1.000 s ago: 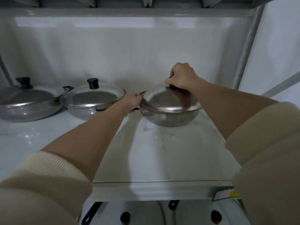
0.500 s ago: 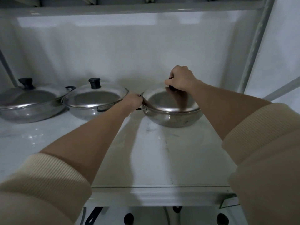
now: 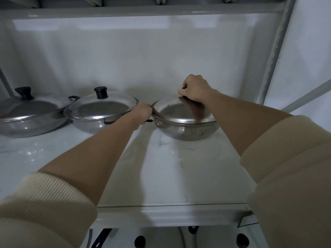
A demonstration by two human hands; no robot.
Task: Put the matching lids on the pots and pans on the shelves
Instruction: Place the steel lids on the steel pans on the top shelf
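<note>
Three steel pans stand in a row on the white shelf (image 3: 179,176). The right pan (image 3: 188,130) carries a domed steel lid (image 3: 180,113) that lies level on its rim. My right hand (image 3: 196,88) is closed over the lid's black knob, which it mostly hides. My left hand (image 3: 142,111) grips the pan's small black side handle at its left edge. The middle pan (image 3: 93,125) has a glass lid (image 3: 102,108) with a black knob. The left pan (image 3: 26,126) also wears a lid (image 3: 26,106) with a black knob.
A shelf board (image 3: 143,11) runs overhead and a grey upright post (image 3: 274,56) stands at the right. Black knobs of more lids (image 3: 241,239) show on the lower shelf below the front edge. The white back wall sits close behind the pans.
The lid, tilted up on its left side a second ago, has come down flat onto the right pan. Both hands kept their holds.
</note>
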